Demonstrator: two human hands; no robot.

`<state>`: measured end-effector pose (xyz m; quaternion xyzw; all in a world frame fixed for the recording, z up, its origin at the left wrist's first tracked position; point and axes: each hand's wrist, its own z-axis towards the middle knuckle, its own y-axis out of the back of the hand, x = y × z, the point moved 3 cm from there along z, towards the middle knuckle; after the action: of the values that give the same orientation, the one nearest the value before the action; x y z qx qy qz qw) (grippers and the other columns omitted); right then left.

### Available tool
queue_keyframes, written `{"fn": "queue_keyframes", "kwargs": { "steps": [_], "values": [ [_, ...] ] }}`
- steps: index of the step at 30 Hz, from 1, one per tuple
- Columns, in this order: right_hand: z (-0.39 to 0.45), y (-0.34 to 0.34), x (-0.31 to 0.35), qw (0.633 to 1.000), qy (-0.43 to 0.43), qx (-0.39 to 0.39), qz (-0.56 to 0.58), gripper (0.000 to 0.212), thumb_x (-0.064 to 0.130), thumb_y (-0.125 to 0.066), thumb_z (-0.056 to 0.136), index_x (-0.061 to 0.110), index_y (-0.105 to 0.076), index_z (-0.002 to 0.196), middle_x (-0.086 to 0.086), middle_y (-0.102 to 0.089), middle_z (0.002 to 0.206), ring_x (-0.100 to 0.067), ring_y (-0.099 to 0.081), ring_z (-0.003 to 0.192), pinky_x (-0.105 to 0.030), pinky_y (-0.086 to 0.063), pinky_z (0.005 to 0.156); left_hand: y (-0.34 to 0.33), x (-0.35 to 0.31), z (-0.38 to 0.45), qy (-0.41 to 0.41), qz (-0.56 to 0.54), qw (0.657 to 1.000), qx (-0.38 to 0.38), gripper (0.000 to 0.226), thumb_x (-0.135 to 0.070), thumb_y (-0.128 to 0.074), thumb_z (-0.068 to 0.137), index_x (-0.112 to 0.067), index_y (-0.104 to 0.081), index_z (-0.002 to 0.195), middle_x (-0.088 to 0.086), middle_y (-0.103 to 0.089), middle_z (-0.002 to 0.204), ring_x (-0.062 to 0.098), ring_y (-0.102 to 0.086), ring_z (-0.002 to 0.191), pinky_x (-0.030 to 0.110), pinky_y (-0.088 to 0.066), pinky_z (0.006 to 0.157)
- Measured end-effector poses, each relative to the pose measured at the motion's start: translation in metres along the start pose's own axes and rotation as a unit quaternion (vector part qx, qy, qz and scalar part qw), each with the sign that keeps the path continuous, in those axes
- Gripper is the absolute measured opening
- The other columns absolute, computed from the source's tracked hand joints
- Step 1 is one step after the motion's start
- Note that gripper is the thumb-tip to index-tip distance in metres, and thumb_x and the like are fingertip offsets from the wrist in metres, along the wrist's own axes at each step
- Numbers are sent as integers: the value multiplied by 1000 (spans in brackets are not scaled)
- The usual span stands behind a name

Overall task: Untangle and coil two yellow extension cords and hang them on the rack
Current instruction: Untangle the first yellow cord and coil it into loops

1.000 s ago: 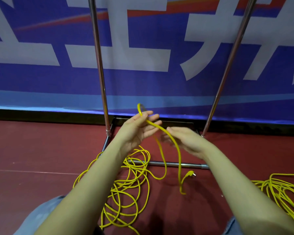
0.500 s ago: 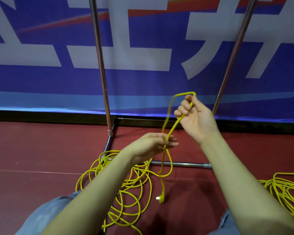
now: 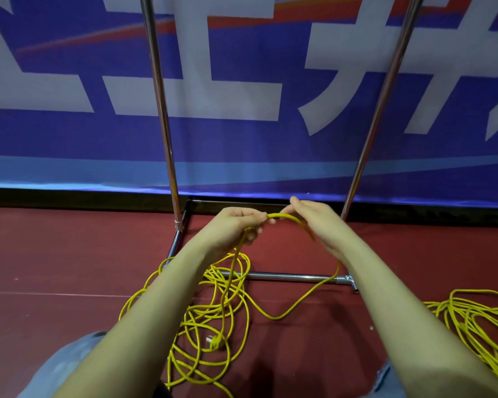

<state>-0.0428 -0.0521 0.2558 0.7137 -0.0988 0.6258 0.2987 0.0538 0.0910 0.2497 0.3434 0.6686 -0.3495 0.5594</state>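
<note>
Hands meet before me: left hand (image 3: 236, 225) and right hand (image 3: 316, 222) both pinch the yellow cord (image 3: 285, 216) above the rack base (image 3: 288, 276).

Blue banner (image 3: 242, 139) w/ white lettering behind dark-red floor (image 3: 55, 254).

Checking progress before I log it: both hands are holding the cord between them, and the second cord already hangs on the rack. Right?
Not quite. The head view shows the left hand and right hand holding the cord, but the second cord lies piled on the floor, not on the rack.
</note>
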Motion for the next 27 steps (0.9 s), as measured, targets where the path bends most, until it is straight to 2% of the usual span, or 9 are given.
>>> {"fn": "queue_keyframes", "kwargs": {
  "steps": [3,5,8,12,15,17,20,23,27],
  "values": [
    [-10,-13,7,988,-28,135,75,44,30,-39,101,4,-63,73,-1,-53,53,-12,-46,47,-22,-40,52,4,1,2,-33,-8,998,-51,12,-9,-59,89,-9,-68,81,-3,-59,63,7,-50,56,18,-43,59],
    [-10,-15,9,983,-20,138,116,36,23,-42,100,4,-57,73,7,-37,46,-6,-29,40,-19,-28,46,13,0,2,-68,47,990,-119,10,-15,-61,90,-14,-67,82,-4,-61,70,8,-52,66,18,-43,65],
    [-7,-13,17,968,-4,100,230,33,22,-38,101,6,-52,75,8,-31,47,-3,-22,37,-15,-20,40,24,-2,-2,-28,57,982,-178,37,-30,-51,97,-10,-60,67,-5,-53,50,11,-45,51,21,-39,53],
    [-10,-4,33,942,36,101,319,29,25,-39,98,7,-51,78,8,-30,48,-3,-21,38,-19,-13,42,15,6,-12,205,-11,977,-53,72,-58,-22,97,-1,-63,82,10,-67,62,18,-63,53,25,-48,55],
    [-18,-6,36,932,54,177,313,28,30,-49,89,5,-55,75,7,-30,46,-5,-21,38,-22,-11,44,2,10,-6,223,-175,959,-5,75,-61,-22,95,6,-52,104,21,-71,83,27,-70,72,35,-56,65],
    [-24,-10,32,923,55,245,291,30,35,-64,80,8,-62,70,8,-32,43,-4,-23,36,-20,-14,43,0,8,-2,188,-279,941,-34,65,-54,-32,97,8,-49,101,24,-70,81,28,-71,69,33,-58,60],
    [-31,-8,29,921,45,293,252,34,42,-76,67,10,-65,63,6,-34,40,-6,-25,33,-19,-19,41,2,4,3,112,-322,938,-70,30,-22,-41,100,5,-50,90,18,-69,67,21,-71,62,28,-58,59],
    [-34,2,29,947,10,251,199,38,41,-64,80,8,-67,62,1,-38,40,-10,-27,33,-17,-23,39,5,-5,5,52,-358,928,-85,13,3,-39,97,5,-50,90,19,-70,70,19,-71,62,26,-58,57],
    [-35,-6,27,957,-39,254,136,47,42,-44,84,0,-64,78,-7,-56,52,-12,-44,36,-18,-37,38,6,-11,5,0,-362,929,-79,19,6,-40,95,0,-51,82,17,-72,77,19,-72,70,25,-59,62]
  ]
}}
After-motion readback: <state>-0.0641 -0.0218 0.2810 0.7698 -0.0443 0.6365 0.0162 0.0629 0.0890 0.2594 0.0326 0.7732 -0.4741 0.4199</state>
